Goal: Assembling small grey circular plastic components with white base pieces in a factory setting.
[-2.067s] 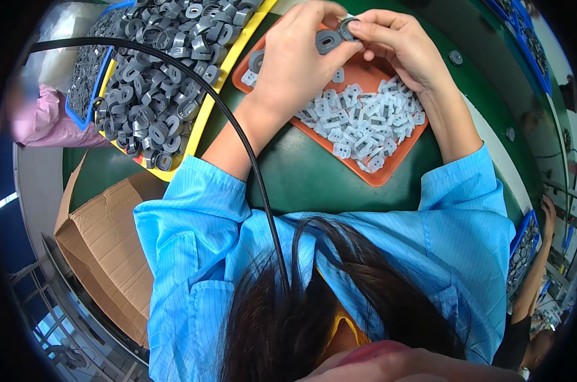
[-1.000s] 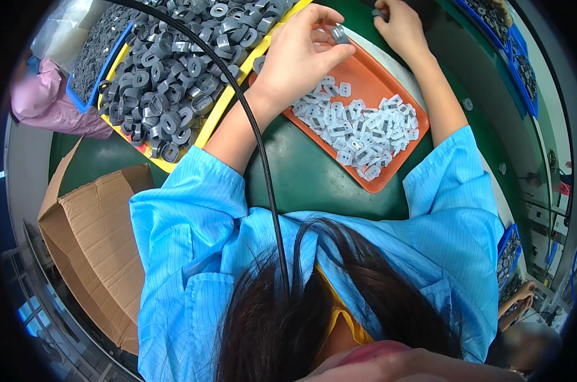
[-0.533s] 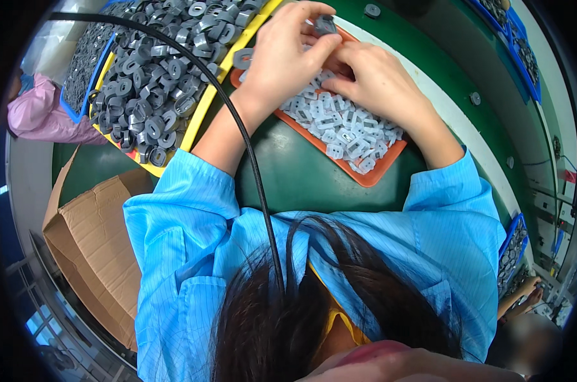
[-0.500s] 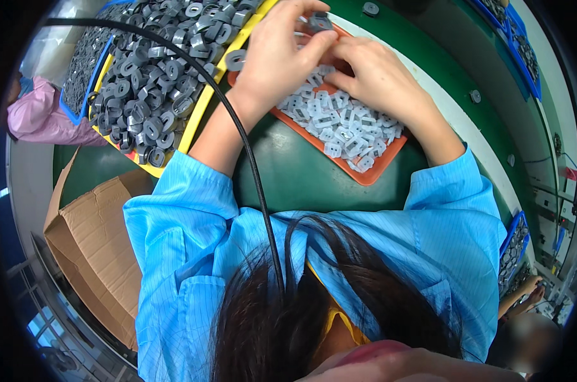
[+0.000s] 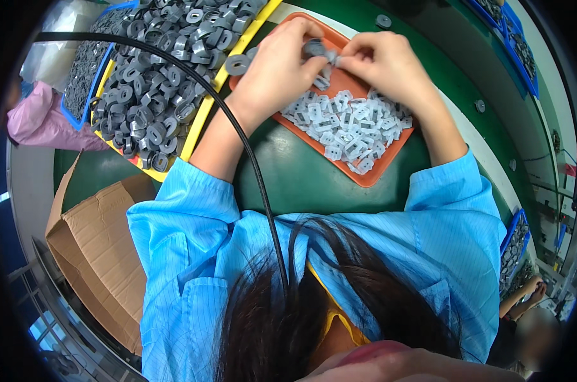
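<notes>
Over the far part of an orange tray (image 5: 400, 148), my left hand (image 5: 277, 71) grips a grey oval plastic part (image 5: 313, 47) between thumb and fingers. Facing it, my right hand (image 5: 390, 69) pinches a small translucent plastic piece (image 5: 332, 57) with thumb and forefinger, up against the grey part. How far the two fit together I cannot tell. Below the hands, the tray holds a heap of translucent plastic pieces (image 5: 346, 127). Beside my left wrist lies another grey oval ring (image 5: 237, 64), partly covered by the hand.
A yellow-rimmed bin (image 5: 203, 121) full of grey oval parts stands at my left, with a blue bin (image 5: 78, 114) beyond it. An open cardboard box (image 5: 103, 235) sits nearer. A black cable (image 5: 237, 124) crosses the view. Loose grey parts (image 5: 383, 21) lie on the moving-belt-like green strip.
Both hands have come slightly nearer with the grey part. My right hand has shifted right and now shows its fingertips pinching the translucent piece, uncovering more of the tray.
</notes>
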The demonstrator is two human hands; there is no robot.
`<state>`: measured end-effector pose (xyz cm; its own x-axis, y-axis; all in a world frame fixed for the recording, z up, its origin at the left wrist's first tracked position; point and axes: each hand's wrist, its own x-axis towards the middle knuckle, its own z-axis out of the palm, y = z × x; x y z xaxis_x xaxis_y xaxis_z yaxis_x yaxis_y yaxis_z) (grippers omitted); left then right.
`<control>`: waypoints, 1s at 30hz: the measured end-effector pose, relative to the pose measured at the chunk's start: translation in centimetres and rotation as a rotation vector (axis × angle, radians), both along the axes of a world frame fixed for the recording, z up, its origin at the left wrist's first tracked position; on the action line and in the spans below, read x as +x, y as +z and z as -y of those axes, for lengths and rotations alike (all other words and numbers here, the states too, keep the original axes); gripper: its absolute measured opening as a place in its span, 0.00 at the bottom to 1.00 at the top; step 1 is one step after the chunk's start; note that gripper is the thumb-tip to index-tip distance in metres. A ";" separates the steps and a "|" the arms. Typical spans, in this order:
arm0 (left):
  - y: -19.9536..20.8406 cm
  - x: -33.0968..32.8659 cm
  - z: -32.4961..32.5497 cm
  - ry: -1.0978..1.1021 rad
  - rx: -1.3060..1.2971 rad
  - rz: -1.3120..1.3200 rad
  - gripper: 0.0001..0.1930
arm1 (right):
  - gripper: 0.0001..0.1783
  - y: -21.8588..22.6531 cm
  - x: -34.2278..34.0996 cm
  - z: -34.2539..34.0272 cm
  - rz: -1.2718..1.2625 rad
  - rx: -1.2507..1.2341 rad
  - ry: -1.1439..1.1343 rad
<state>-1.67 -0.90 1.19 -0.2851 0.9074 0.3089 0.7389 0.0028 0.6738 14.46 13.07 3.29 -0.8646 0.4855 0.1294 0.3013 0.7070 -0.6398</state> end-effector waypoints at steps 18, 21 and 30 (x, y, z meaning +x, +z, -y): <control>-0.4 1.6 -1.3 -0.007 0.420 -0.186 0.18 | 0.10 0.3 0.0 -1.3 -0.146 -0.273 0.003; -0.4 1.7 -1.4 0.030 0.421 -0.092 0.18 | 0.07 0.4 -0.7 0.2 -0.325 -0.610 -0.037; 0.3 1.2 -0.8 -0.046 0.465 -0.098 0.18 | 0.10 -0.7 -0.3 -1.5 -0.290 -0.977 0.115</control>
<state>-0.49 -0.11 1.53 -0.1973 0.6775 0.7086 0.7915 -0.3163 0.5229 14.17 14.57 2.62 -0.9108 0.4073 -0.0670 0.0069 -0.1472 -0.9891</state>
